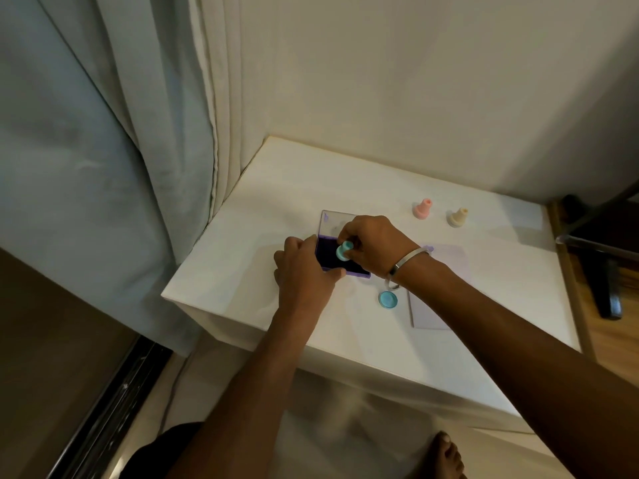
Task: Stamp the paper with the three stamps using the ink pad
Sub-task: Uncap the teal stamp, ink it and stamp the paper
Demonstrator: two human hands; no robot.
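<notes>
An open ink pad (328,252) with a dark purple surface and a clear lid (333,221) folded back lies on the white table (262,209). My left hand (304,267) grips the pad's left and front edge. My right hand (373,242) pinches a teal stamp (343,252) whose base rests on the dark ink. A round teal cap (388,300) lies in front of the pad. A pink stamp (422,209) and a cream stamp (458,217) stand upright at the back right. The pale lilac paper (449,264) lies to the right, mostly hidden under my right forearm.
The table stands in a corner, with a curtain (121,133) on the left and a wall behind. Its front edge drops to the floor near my bare foot (447,456). A wooden shelf edge (567,271) and dark objects lie at the right.
</notes>
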